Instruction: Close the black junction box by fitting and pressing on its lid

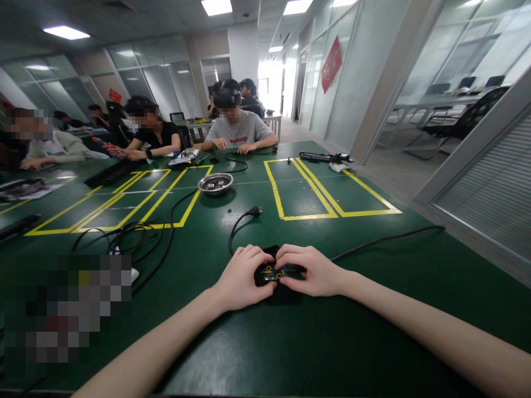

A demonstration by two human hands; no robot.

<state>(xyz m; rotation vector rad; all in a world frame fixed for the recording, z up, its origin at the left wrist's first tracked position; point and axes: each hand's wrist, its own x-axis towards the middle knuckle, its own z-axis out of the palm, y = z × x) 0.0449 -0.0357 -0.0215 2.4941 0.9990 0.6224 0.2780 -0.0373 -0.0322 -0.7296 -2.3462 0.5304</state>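
Observation:
A small black device with an exposed circuit board (274,273) lies on the green table (290,342) right in front of me. My left hand (243,278) grips its left side, fingers curled over the top. My right hand (309,271) grips its right side the same way. A black cable with a plug (254,211) curves out from behind the device toward the table's middle. Another black cable (385,239) runs off to the right from under my right hand.
A metal bowl (215,183) with small parts sits mid-table among yellow tape rectangles (327,207). Tangled black cables (133,237) lie to the left. A black tool (326,157) rests at the far right edge. Several people sit working at the far side.

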